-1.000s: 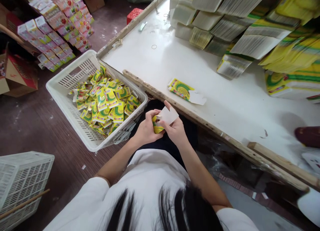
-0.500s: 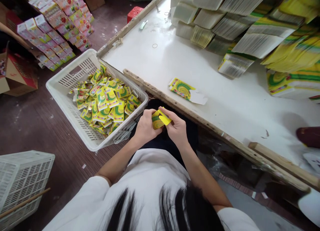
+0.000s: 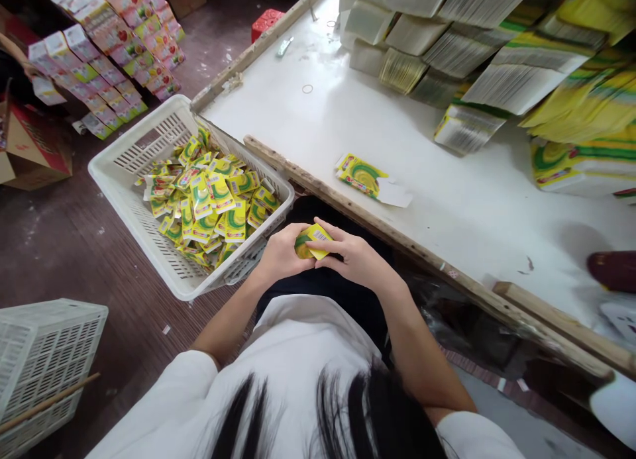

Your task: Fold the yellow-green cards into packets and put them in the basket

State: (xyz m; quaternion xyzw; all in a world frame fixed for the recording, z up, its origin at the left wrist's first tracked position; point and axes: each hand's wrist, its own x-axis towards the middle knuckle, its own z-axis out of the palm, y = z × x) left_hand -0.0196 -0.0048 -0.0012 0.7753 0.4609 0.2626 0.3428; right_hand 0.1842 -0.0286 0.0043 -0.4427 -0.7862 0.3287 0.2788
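Over my lap, a small yellow-and-green carton (image 3: 307, 244) is held between both hands. My left hand (image 3: 282, 252) wraps round its left side. My right hand (image 3: 354, 255) grips the other end, its fingers across a yellow end face with a barcode. Left of my hands stands a white plastic basket (image 3: 144, 250) heaped with small yellow cartons (image 3: 213, 197) of the same pattern. On the table just beyond my hands lies a flattened yellow carton (image 3: 365, 177) with a white flap spread to the right.
Bundled stacks of flat cartons (image 3: 462, 58) fill the back right of the white table (image 3: 462, 220). A wooden strip (image 3: 318, 187) edges it. Pink boxes (image 3: 114, 42) are piled on the floor at upper left, near another person's hand. A second crate (image 3: 47, 359) stands lower left.
The carton's raised yellow flap is now down, and its barcode end shows. My right hand has turned, its fingers now lying across that end. At far left, another person's hand has lifted a box.
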